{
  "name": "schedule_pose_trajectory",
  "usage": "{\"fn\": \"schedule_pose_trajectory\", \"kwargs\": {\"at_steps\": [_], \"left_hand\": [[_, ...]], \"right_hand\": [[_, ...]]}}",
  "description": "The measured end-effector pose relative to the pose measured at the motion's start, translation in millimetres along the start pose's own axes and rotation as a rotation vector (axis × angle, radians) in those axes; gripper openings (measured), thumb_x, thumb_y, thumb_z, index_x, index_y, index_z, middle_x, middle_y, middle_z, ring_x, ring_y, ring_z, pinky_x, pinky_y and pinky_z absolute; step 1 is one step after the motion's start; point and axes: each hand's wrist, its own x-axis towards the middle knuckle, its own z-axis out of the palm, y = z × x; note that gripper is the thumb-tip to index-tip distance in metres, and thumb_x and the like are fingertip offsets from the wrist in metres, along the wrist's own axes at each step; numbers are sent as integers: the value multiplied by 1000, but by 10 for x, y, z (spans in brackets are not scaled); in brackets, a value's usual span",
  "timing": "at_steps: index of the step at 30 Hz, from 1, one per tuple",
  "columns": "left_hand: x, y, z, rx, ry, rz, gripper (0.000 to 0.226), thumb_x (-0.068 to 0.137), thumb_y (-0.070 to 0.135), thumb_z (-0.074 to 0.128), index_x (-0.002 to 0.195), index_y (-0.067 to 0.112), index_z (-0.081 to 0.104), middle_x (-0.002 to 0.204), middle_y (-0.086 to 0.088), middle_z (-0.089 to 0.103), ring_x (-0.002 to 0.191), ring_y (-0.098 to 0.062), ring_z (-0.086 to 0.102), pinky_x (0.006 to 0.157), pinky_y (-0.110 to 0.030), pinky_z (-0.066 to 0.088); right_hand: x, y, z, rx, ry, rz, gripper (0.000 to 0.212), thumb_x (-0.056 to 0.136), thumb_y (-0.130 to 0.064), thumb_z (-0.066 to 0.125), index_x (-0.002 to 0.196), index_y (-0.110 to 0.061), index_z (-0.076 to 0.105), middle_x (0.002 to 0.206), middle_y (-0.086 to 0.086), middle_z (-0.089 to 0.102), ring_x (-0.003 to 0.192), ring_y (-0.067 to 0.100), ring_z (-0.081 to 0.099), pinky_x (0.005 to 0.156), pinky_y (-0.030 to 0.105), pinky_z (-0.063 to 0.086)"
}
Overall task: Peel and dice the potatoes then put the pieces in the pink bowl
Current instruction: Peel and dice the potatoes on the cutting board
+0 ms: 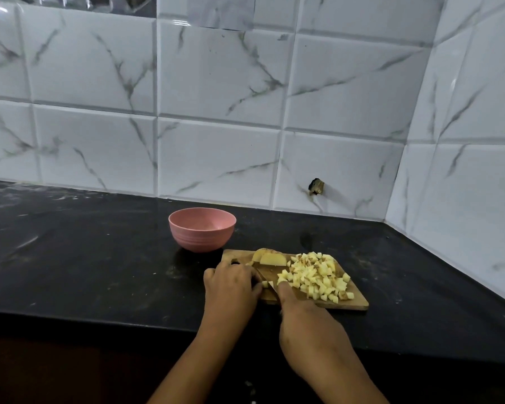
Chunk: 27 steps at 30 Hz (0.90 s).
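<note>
The dice [318, 278] pile at the board's [357, 301] three o'clock; slices [269, 258] wait at twelve. The right hand [306, 319] grips the knife [263, 274]; the left hand's [231, 287] grip is hidden. The bowl [202, 230], at eleven, is empty.

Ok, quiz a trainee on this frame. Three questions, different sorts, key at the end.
1. True or false: the pink bowl stands on the cutting board.
2. Where is the pile of diced potato? A) in the bowl B) on the board's right part C) against the wall tiles
3. Which hand grips the knife?
Key: 1 false, it stands on the counter behind the board. 2 B. 3 the right hand.
</note>
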Motion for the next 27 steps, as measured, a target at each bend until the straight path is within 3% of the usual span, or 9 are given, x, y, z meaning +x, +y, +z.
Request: {"fn": "schedule_pose_trajectory", "kwargs": {"at_steps": [4, 7, 9, 11, 14, 18, 23, 27], "left_hand": [[-11, 2, 15, 20, 43, 1, 22, 93, 44, 49, 105, 32, 63, 103, 13, 60, 105, -7, 47, 83, -27, 30], [31, 2, 43, -11, 43, 2, 22, 91, 45, 52, 104, 31, 63, 103, 12, 60, 105, -7, 48, 84, -27, 32], [79, 20, 71, -37, 33, 4, 21, 90, 45, 55, 102, 30, 63, 102, 12, 61, 104, -7, 49, 85, -27, 34], [129, 61, 96, -55, 20, 8, 21, 88, 45, 57, 101, 29, 63, 101, 12, 62, 101, -7, 51, 83, -27, 32], [195, 122, 108, -91, 11, 1, 21, 88, 43, 57, 100, 27, 65, 104, 11, 62, 102, -7, 50, 77, -23, 25], [278, 129, 101, -185, -59, 5, 19, 91, 34, 57, 106, 32, 69, 112, 13, 64, 107, -5, 52, 76, -17, 24], [365, -153, 17, -214, 3, -170, 22, 89, 27, 57, 105, 36, 68, 113, 14, 65, 111, -12, 53, 90, -30, 37], [323, -165, 53, -138, -121, -184, 24, 92, 40, 53, 114, 35, 62, 118, 8, 60, 113, -17, 49, 92, -34, 37]], "right_hand": [[-99, -2, 16, -75, -23, -14, 61, 96, -14, 46, 144, -28, 11, 115, 4, 58, 97, 20, 59, 70, 30, 40], [-24, 88, 40, -51, 96, -4, 49, 98, -15, 41, 140, -26, 19, 108, 1, 60, 94, 17, 60, 62, 27, 40], [83, 198, 39, 65, 149, 2, 34, 101, -20, 36, 133, -27, 28, 94, -3, 59, 83, 14, 60, 57, 28, 42], [203, 343, 0, 201, 105, 22, 25, 102, -26, 33, 127, -30, 34, 85, -5, 57, 75, 11, 57, 62, 30, 47], [296, 513, -118, 470, -3, 45, 17, 103, -27, 36, 119, -33, 40, 70, -4, 53, 56, 6, 48, 49, 20, 38], [283, 597, -223, 677, -46, 104, 15, 102, -31, 39, 114, -38, 45, 61, -1, 53, 44, 6, 42, 41, 18, 32], [143, 527, -157, 630, -87, -32, 11, 103, -32, 38, 109, -38, 45, 62, -6, 53, 43, -2, 44, 44, 14, 34], [190, 498, -77, 403, -31, -30, 15, 104, -28, 35, 116, -35, 42, 71, -9, 51, 58, 4, 47, 51, 20, 35]]}}
